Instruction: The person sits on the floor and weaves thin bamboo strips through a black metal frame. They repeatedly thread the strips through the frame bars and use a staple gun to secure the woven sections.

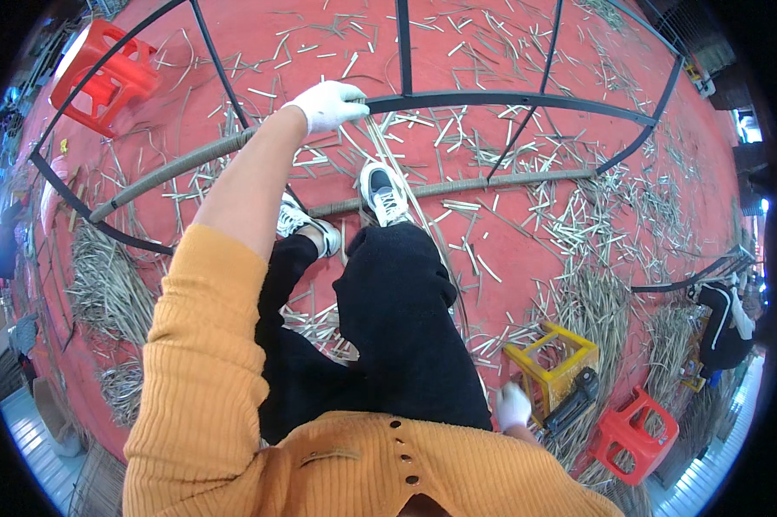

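Bright light is washing the strewn red floor, white glare is flaring at both sides, fisheye distortion is bending the outer edges, and your white-gloved right hand is blurring slightly.

Your frame is smooth, seemingly metal; its wrapped rail rough and matt. Your glove is matt cloth; the stools, glossy plastic.

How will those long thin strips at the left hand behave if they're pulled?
Probably bendy but springy: the strips run down from the left hand in a smooth curve, with no sharp kink visible. Likely light, since they look narrow and thin. They may snag, as they cross the wrapped bar in this view and pass close to a shoe.
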A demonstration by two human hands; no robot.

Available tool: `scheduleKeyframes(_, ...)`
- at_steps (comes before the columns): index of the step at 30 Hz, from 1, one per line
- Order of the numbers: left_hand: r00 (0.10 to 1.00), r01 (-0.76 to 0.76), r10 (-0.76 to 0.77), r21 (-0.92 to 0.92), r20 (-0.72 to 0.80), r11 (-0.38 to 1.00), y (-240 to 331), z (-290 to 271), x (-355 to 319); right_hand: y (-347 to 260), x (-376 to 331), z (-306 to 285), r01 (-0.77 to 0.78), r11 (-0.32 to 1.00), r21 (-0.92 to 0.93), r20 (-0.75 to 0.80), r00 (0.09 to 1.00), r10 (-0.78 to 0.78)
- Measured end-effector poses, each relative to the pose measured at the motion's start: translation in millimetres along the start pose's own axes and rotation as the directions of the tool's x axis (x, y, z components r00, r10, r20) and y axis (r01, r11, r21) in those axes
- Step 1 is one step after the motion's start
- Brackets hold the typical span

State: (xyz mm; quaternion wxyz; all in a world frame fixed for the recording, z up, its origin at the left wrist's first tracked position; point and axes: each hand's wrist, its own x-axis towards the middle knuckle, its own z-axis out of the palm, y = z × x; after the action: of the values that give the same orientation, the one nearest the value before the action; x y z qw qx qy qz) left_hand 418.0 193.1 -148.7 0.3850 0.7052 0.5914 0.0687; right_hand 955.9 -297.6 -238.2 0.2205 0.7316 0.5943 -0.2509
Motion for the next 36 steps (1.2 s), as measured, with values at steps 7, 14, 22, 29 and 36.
scheduleKeyframes(7,1.000,-0.004,0.003,0.030,0.024,1.000,11,3,-16,-341,230,-235,0.607,0.092,0.790,-0.558,0.772,-0.305)
scheduleKeyframes(14,0.968,-0.073,0.125,0.234,-0.217,0.970,17,26,-35,-421,293,-262,0.300,0.277,0.913,-0.085,0.804,-0.588)
scheduleKeyframes(22,0.934,-0.109,0.178,0.229,-0.309,0.967,6,31,-38,-398,220,-272,0.723,0.234,0.650,-0.521,0.648,-0.556)
scheduleKeyframes(29,0.595,-0.253,0.601,0.585,-0.534,0.770,15,71,-49,-441,245,-365,0.894,0.442,0.076,-0.584,0.399,-0.707)
scheduleKeyframes(36,0.931,-0.025,0.144,0.333,-0.335,0.942,28,46,-28,-379,225,-280,-0.280,-0.565,0.777,0.046,0.919,-0.392)
